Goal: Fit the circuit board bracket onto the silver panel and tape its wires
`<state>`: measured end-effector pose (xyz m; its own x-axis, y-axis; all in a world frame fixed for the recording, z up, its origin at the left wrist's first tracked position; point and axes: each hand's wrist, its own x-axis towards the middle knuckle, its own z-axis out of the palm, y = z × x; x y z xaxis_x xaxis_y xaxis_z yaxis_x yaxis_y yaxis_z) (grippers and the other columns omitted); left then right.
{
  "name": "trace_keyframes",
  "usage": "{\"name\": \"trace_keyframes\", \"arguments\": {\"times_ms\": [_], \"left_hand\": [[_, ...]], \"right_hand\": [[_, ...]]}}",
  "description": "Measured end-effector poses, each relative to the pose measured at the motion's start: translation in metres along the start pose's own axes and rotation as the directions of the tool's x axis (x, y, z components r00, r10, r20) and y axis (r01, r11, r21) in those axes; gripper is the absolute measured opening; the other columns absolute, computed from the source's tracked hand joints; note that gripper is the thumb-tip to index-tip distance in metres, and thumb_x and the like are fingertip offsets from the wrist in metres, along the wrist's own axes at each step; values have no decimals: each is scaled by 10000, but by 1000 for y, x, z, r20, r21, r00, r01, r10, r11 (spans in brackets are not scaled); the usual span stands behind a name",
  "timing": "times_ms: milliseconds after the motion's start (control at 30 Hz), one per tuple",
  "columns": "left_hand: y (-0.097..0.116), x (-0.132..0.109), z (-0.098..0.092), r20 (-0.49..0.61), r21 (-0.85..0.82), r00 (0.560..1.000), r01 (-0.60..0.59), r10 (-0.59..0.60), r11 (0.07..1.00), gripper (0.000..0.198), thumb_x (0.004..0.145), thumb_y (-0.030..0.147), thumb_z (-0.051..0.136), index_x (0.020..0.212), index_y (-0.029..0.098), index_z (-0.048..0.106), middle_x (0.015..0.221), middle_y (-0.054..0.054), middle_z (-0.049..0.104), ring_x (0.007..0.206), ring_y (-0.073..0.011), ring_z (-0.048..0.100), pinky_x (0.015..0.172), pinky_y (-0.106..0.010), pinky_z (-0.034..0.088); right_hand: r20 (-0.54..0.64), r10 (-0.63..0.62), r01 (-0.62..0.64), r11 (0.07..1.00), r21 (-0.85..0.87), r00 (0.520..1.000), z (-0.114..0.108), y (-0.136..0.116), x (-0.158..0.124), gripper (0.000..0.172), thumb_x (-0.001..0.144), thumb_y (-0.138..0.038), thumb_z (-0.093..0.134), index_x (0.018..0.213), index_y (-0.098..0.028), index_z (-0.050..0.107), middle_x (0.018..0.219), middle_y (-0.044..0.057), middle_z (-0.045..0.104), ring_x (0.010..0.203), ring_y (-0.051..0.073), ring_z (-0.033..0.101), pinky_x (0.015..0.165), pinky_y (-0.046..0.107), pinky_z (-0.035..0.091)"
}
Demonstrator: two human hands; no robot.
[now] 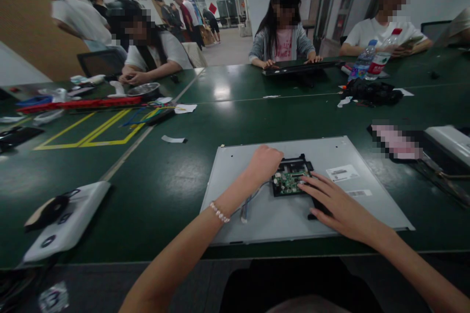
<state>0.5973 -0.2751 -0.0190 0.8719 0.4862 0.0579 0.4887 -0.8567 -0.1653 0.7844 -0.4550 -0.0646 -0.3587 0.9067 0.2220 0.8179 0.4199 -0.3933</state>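
A flat grey metal panel lies on the green table in front of me, with white labels on its right part. On its middle sits a green circuit board in a black plastic frame. My left hand is closed at the frame's upper left corner; whatever its fingers hold is hidden behind the hand. My right hand lies with fingers stretched out, fingertips at the board's right edge and over a black part. A thin grey cable runs from the board's left side, partly behind my left wrist.
A white device lies at the left table edge, and a phone in a pink case at the right. Across the table, people sit near bottles, a black bundle, and a dark panel. A paper strip lies left of centre.
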Motion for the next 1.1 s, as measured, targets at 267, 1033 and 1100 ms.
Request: {"name": "trace_keyframes", "arguments": {"times_ms": [267, 1033, 1100], "left_hand": [[-2, -3, 12, -59, -70, 998, -8, 4, 998, 213, 896, 113, 506, 869, 127, 716, 884, -111, 734, 854, -235, 684, 774, -345, 469], [-94, -31, 0, -169, -392, 894, 325, -415, 861, 288, 906, 291, 536, 1115, 177, 697, 1164, -72, 691, 1110, -216, 626, 990, -322, 478], [-128, -49, 5, -176, -284, 820, 488, -545, 825, 318, 899, 284, 529, 1154, 166, 679, 1224, -94, 654, 1150, -242, 597, 1025, -361, 451]], "right_hand": [[-3, -16, 16, 999, -33, 1000, -2, -2, 0, 613, 940, -321, 535, 1520, -280, 339, 1542, 59, 414, 1481, 298, 236, 1167, 554, 313], [-41, 53, -53, 999, -1, 998, -2, 1, -6, 572, 983, -312, 471, 1525, -288, 289, 1587, 68, 322, 1492, 260, 205, 1174, 555, 292], [-51, 49, -49, 999, -2, 998, 0, 2, -7, 568, 985, -307, 467, 1524, -294, 286, 1591, 62, 317, 1494, 258, 201, 1173, 554, 297]]}}
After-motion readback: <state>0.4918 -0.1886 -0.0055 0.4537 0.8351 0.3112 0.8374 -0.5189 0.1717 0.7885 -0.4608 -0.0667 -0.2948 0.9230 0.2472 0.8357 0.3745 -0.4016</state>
